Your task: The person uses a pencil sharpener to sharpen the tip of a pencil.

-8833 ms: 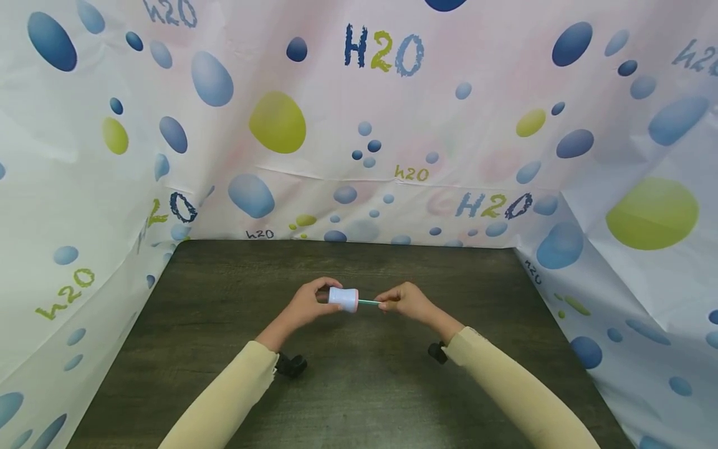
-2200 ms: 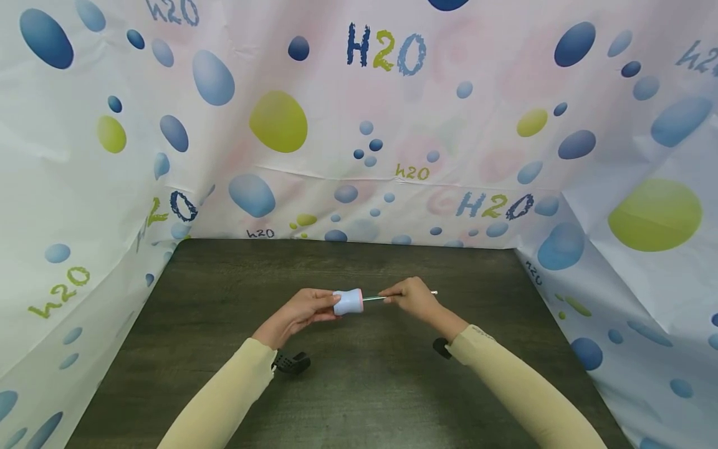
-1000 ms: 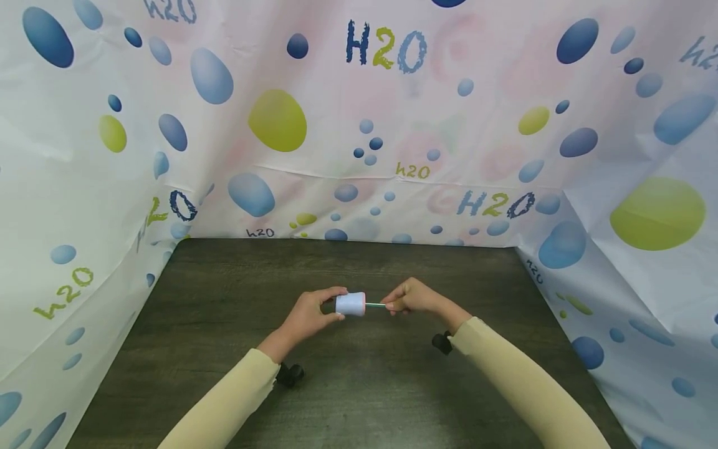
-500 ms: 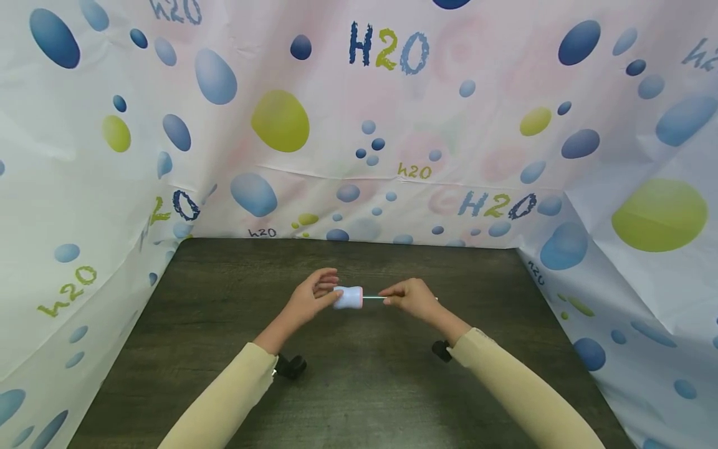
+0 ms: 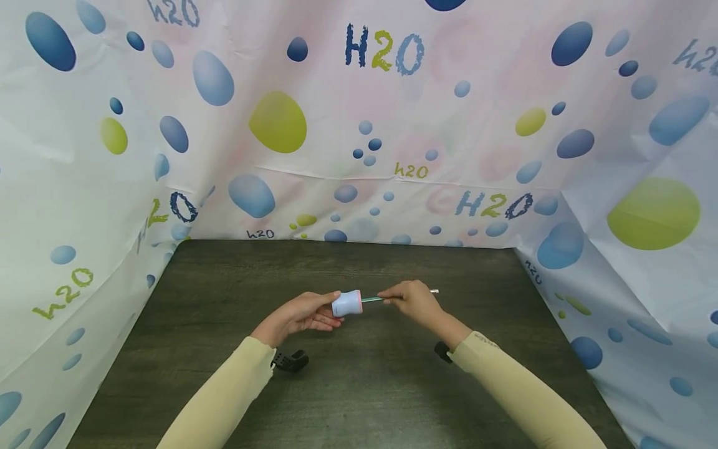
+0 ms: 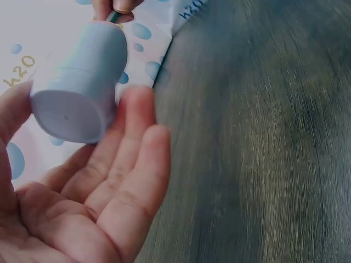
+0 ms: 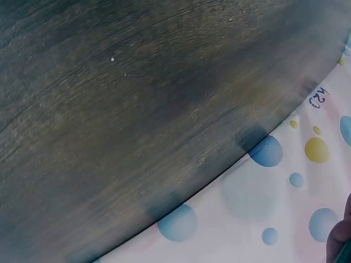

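In the head view, a pale lilac pencil sharpener (image 5: 346, 303) with a pink rim lies sideways in the air over the dark table (image 5: 359, 386). My left hand (image 5: 303, 313) holds its flat end, thumb above and fingers stretched out below. The left wrist view shows that round base of the sharpener (image 6: 71, 115) facing my palm, with the thumb at one side and several loosely spread fingers at the other. A green pencil (image 5: 371, 299) runs into the rimmed end. My right hand (image 5: 414, 302) pinches the pencil, whose pale rear end sticks out behind the knuckles.
A white sheet with blue and green dots and "H2O" lettering (image 5: 384, 50) hangs behind the table and along both sides. Black wrist-worn devices (image 5: 290, 360) show under the sleeves. In the right wrist view, only fingers (image 7: 337, 235) appear at the edge.
My left hand rolls from thumb in front to palm up around the sharpener, repeating earlier turns. The sharpener tilts slightly; the right hand keeps pinching the pencil, whose rear end shows again.
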A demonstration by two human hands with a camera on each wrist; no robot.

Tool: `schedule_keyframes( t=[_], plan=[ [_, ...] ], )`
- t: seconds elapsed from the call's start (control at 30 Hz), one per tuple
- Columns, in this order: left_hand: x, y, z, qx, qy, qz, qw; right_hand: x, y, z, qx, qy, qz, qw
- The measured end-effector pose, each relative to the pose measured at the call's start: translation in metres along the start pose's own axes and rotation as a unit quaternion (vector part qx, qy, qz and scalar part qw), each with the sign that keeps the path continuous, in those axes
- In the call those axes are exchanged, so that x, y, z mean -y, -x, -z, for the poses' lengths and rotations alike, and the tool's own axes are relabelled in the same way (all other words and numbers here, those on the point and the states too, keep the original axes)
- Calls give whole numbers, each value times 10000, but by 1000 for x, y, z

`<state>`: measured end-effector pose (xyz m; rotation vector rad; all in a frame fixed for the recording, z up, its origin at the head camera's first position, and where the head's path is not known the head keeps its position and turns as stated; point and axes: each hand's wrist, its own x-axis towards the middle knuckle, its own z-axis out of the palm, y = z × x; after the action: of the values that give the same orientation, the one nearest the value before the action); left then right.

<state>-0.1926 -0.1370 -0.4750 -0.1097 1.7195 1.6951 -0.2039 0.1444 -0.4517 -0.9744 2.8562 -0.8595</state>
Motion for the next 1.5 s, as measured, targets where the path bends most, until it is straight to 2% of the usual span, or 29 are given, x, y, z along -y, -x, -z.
schedule_keyframes(
  t=[0.13, 0.23, 0.37, 0.57, 0.7, 0.83, 0.93, 1.0, 1.03, 1.1, 1.17, 1.3, 1.43, 1.5],
  plan=[
    [0, 0, 0, 51, -55, -223, 9997, 0, 1, 1, -23, 102, 153, 9998],
    [-1, 0, -1, -81, -345, -530, 9980, 0, -1, 1, 91, 22, 15, 10000],
    [0, 0, -2, -399, -822, -907, 9917, 0, -4, 3, 409, -303, -410, 9979],
    [3, 1, -6, -695, -1425, -1613, 9741, -1, -9, 7, 866, -936, -991, 9869],
    [2, 2, -9, -991, -1959, -2029, 9543, -5, -11, 6, 1129, -1318, -1291, 9763],
    [1, 5, -14, -1387, -2643, -2291, 9265, -10, -12, 5, 1357, -1954, -1723, 9559],
    [3, 6, -18, -1532, -3004, -2462, 9086, -12, -11, 5, 1541, -2596, -2128, 9293],
    [4, 6, -20, -1575, -3136, -2560, 9007, -14, -10, 6, 1654, -2901, -2308, 9139],
    [5, 5, -21, -1602, -3143, -2587, 8992, -14, -10, 7, 1688, -3022, -2376, 9076],
    [5, 4, -22, -1663, -3176, -2670, 8945, -15, -10, 7, 1705, -3103, -2369, 9047],
    [5, 3, -23, -1708, -3121, -2698, 8948, -16, -11, 8, 1633, -2983, -2214, 9139],
    [3, 1, -23, -1575, -2871, -2684, 9059, -18, -10, 6, 1406, -2462, -1888, 9402],
    [-1, -2, -21, -1264, -2129, -2530, 9352, -18, -8, 3, 1175, -2039, -1781, 9555],
    [-3, -4, -20, -1202, -1577, -2272, 9534, -16, -8, 3, 1020, -1834, -1680, 9632]
  ],
)
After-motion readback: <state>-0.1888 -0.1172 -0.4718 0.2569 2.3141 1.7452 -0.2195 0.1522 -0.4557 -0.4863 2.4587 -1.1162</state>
